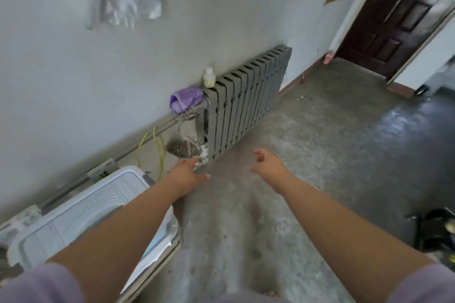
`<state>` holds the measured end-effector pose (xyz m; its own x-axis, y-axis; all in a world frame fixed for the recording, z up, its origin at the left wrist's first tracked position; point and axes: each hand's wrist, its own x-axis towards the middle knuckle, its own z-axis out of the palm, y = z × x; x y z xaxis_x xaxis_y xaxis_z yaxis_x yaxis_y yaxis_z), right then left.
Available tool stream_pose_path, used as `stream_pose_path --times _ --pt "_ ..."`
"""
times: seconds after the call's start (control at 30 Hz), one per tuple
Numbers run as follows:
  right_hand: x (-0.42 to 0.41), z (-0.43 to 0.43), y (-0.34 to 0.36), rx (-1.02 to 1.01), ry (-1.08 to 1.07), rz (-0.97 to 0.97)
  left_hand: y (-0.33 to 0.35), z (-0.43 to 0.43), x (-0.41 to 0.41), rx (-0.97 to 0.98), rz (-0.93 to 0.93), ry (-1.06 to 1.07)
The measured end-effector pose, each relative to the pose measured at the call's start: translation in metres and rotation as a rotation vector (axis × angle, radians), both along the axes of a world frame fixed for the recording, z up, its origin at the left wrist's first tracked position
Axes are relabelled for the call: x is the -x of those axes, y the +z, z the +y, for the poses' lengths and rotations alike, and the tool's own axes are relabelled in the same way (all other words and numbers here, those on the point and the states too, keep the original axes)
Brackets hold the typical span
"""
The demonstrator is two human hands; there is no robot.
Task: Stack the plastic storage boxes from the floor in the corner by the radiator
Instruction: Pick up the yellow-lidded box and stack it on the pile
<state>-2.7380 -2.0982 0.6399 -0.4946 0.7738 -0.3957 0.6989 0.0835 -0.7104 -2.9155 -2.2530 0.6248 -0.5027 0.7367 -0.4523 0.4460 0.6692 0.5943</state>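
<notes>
A clear plastic storage box with a pale lid (81, 206) stands on the floor at the lower left, against the wall. My left forearm crosses over its right side. My left hand (188, 171) is stretched forward past the box, fingers apart, holding nothing, close to the near end of the grey radiator (246, 103). My right hand (267, 163) reaches out beside it over bare floor, fingers spread and curled slightly, also empty. Only one box is in view.
A small bottle (209, 78) sits on the radiator's top, a purple bundle (186, 99) on its pipe, and a mesh bag (182, 147) hangs below. Yellow cord (160, 152) trails by the wall. A dark door (403, 15) stands far right; dark objects (435, 233) lie at right edge.
</notes>
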Motion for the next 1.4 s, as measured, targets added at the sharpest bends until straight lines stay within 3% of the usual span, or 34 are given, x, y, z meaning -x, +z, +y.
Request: stream_pose_path --times 0.23,0.53,0.73,1.0,1.4 --pt "-0.116 0.097 0.012 0.011 -0.216 0.088 0.031 0.128 -0.087 0.011 0.056 -0.211" --pt "-0.264 0.244 0.038 -0.067 -0.314 0.096 0.058 0.308 -0.235 -0.047 0.05 -0.309" --pt "-0.338 0.323 0.038 -0.067 -0.421 0.092 0.049 0.408 -0.287 -0.022 0.059 -0.386" --pt "-0.38 0.428 0.01 -0.004 -0.527 0.082 0.024 0.54 -0.32 -0.014 -0.017 -0.504" --pt "-0.429 0.629 0.01 0.027 -0.835 0.036 0.022 0.821 -0.355 -0.04 -0.08 -0.774"
